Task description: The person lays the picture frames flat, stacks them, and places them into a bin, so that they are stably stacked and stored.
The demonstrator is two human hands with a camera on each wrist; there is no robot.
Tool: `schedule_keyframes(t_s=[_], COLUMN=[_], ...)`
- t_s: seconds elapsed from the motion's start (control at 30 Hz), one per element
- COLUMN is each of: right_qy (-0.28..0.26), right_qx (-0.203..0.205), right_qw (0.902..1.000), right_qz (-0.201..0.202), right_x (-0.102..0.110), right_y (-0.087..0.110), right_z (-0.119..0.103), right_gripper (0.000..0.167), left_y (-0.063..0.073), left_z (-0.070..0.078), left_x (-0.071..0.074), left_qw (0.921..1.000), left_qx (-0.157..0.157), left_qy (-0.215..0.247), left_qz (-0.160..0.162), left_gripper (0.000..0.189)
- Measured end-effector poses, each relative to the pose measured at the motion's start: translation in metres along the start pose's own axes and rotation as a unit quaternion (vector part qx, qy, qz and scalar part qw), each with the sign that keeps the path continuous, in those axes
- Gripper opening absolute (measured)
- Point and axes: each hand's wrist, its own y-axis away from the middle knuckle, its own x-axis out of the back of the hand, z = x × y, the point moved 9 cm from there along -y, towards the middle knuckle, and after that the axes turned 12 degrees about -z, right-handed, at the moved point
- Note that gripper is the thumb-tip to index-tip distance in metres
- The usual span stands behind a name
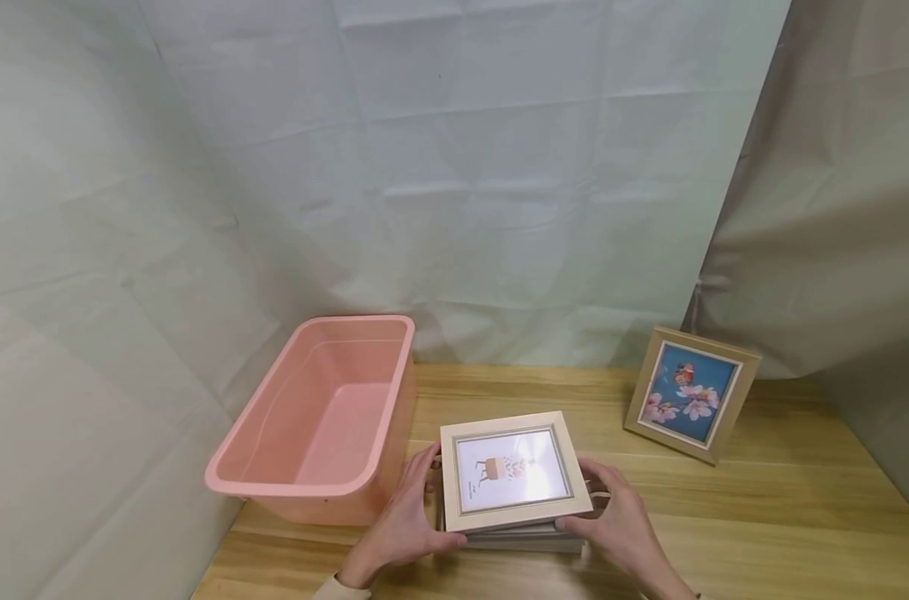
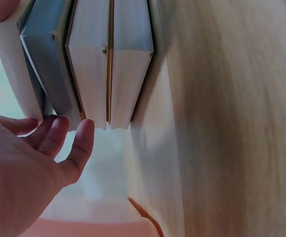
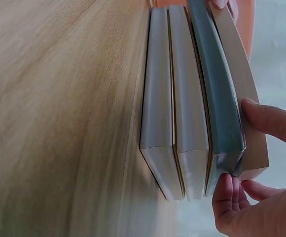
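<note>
A cream picture frame [image 1: 514,510] with a small drawing under its clear front lies askew on top of a stack. My left hand [image 1: 407,518] holds it by the left side, thumb at the near corner. On the opposite side my right hand [image 1: 621,518] grips it, with the thumb along the near edge. Beneath it come a grey-blue frame [image 3: 219,89] and two pale frames [image 2: 89,64], lying flat one on another. In the right wrist view the top frame leans slightly away from the grey-blue one, while the lower fingertips touch the stack's side.
A pink plastic tub [image 1: 297,492] stands left of the stack, close to the left hand. At the back right, a gold-edged picture frame [image 1: 731,408] with flowers and a bird stands upright on the wooden table [image 1: 799,500]. Pale cloth [image 1: 499,208] hangs behind.
</note>
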Motion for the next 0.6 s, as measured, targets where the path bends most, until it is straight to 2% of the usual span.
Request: schedule_keyframes(t_s=[0.2,0.6], right_qy=[0.001,0.004], right_qx=[-0.004,-0.003], right_qw=[1.0,1.0], right_qz=[-0.003,-0.002], right_x=[-0.0006,-0.0002], right_y=[-0.0004,-0.001], right_z=[0.001,0.0015], right_gripper=[0.095,0.094], left_y=[0.0008,0.0003], left_z=[0.0,-0.0016], left_x=[0.0008,0.0013], left_qw=[0.9999,0.9999], left_qx=[0.003,0.007], left_qy=[-0.011,-0.005], left_qz=[0.001,-0.009], left_gripper=[0.143,0.142])
